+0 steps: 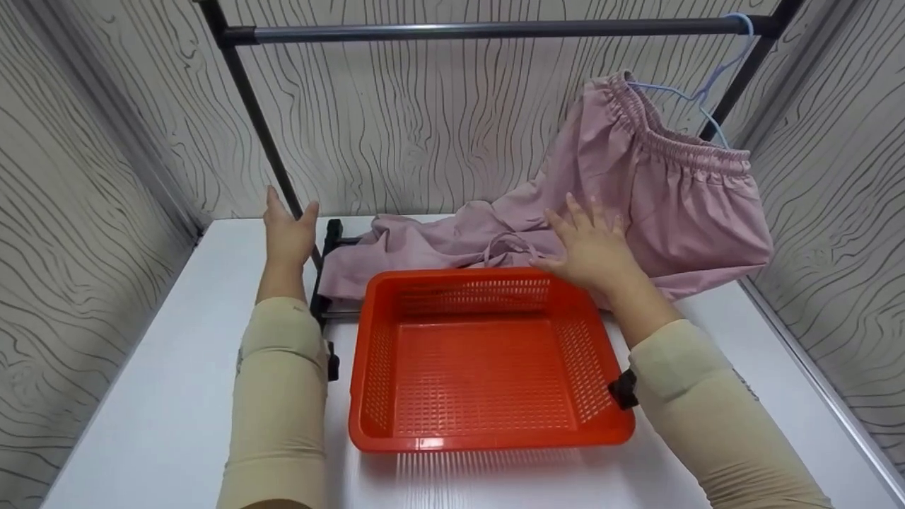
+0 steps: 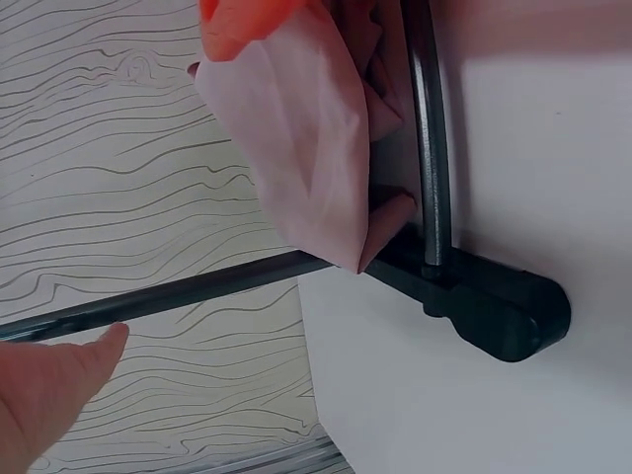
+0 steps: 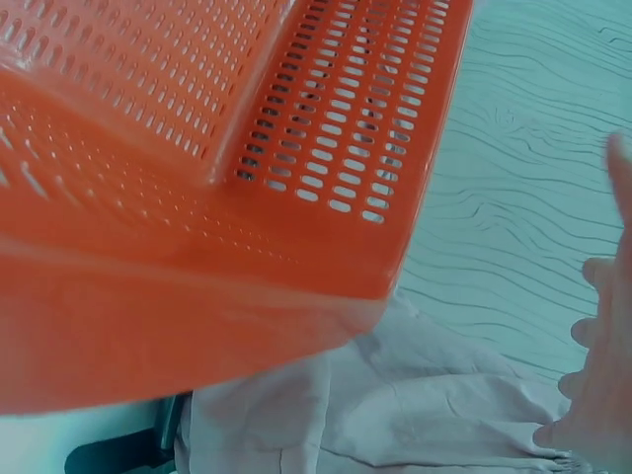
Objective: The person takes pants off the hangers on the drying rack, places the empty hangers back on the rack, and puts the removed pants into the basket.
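Pink trousers with a gathered elastic waist hang by that waist from a light blue hanger, their legs spread leftward behind the basket. My left hand is raised beside the rack's left upright, fingers extended, holding nothing. In the left wrist view only part of this hand shows, near the dark pole. My right hand has its fingers spread in front of the trousers, above the basket's far right corner; whether it touches the cloth I cannot tell. The red basket stands between my forearms with nothing inside.
A dark clothes rack's top rail crosses the back, with the hanger at its right end. Its black foot rests on the white table. Wood-patterned walls enclose the back and both sides.
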The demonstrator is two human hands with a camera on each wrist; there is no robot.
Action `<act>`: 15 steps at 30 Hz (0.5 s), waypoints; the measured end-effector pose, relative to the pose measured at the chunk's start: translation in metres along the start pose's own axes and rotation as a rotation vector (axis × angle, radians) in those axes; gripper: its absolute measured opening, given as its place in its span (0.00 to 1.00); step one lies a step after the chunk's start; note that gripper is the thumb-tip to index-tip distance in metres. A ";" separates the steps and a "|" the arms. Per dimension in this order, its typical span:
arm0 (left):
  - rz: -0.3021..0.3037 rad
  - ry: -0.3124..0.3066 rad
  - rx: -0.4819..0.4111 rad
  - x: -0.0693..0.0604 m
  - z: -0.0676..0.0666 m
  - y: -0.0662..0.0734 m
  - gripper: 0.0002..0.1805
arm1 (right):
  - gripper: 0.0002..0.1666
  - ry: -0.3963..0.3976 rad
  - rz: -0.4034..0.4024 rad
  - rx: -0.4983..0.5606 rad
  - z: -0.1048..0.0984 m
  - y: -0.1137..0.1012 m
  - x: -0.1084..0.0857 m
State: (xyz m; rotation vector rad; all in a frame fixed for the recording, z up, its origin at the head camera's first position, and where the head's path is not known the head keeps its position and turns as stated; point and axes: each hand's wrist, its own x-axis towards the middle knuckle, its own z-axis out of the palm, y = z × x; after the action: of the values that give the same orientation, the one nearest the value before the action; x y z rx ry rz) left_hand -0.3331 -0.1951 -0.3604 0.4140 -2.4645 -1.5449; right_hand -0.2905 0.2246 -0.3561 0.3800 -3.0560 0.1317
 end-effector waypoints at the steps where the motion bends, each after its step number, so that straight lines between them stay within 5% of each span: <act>1: 0.001 -0.003 0.003 0.001 0.001 -0.001 0.44 | 0.54 0.006 -0.013 -0.004 0.000 0.000 0.000; 15: 0.051 -0.007 -0.014 0.006 0.002 -0.009 0.39 | 0.22 0.249 -0.175 -0.001 -0.020 0.004 -0.008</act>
State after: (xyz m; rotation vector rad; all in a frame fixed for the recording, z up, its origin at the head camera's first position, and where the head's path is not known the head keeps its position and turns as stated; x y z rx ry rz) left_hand -0.3382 -0.1991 -0.3692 0.3421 -2.4479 -1.5453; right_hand -0.2832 0.2326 -0.3369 0.5805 -2.7637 0.1557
